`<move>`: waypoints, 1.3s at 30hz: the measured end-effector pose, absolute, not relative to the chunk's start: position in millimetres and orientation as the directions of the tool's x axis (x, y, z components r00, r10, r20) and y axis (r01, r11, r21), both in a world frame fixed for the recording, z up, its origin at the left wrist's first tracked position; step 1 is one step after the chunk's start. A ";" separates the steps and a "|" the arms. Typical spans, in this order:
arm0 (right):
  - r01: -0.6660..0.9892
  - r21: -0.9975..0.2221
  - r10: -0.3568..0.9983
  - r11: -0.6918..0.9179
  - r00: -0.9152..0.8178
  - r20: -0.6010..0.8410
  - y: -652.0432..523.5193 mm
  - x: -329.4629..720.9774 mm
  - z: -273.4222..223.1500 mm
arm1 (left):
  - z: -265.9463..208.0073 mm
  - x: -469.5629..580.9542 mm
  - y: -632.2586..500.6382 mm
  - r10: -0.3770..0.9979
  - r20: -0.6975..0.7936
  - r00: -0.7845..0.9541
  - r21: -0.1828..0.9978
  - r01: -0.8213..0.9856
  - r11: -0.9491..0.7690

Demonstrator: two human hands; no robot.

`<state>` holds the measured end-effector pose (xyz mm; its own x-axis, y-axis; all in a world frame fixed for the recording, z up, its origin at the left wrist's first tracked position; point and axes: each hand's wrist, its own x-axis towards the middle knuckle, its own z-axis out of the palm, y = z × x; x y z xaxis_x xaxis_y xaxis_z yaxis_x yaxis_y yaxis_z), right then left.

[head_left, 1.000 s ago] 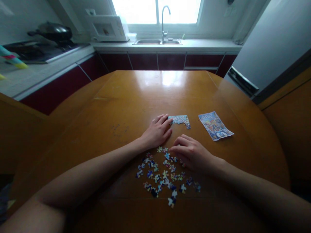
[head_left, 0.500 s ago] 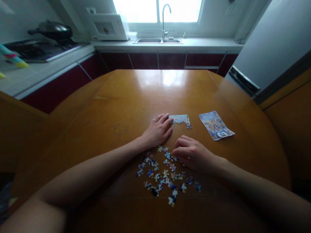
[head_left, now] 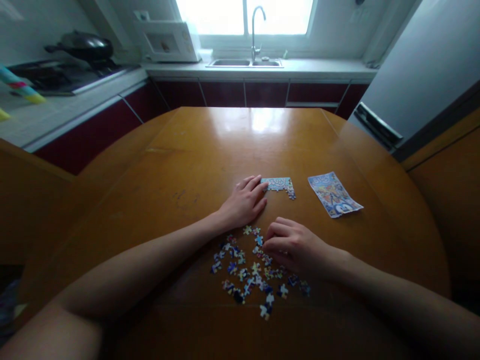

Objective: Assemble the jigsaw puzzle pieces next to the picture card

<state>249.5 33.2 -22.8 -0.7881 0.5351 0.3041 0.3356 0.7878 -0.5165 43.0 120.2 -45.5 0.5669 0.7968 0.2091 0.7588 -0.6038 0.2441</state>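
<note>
Loose puzzle pieces (head_left: 256,269) lie left and nearside of the curled right hand (head_left: 294,246), its fingers' hold unclear, while the left hand (head_left: 244,202), fingers slightly apart, touches the joined section (head_left: 276,183).

Window (head_left: 279,17) beyond table (head_left: 187,165) blown out white; glare on table's far end; near end dim, puzzle pieces (head_left: 255,269) there soft; fridge (head_left: 423,75) right of table leans, wide-angle stretched
</note>
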 end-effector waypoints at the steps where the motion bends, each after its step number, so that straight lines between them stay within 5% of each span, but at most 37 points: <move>1: 0.331 -0.515 0.529 0.791 -0.793 0.302 32.1 248.9 -23.5 | -45.6 43.2 120.4 0.796 0.208 0.568 0.241 0.759 -0.605; 39: 0.351 -0.533 0.562 0.770 -0.768 0.306 34.2 250.4 -17.5 | -44.5 44.4 117.3 0.808 0.188 0.558 0.238 0.772 -0.589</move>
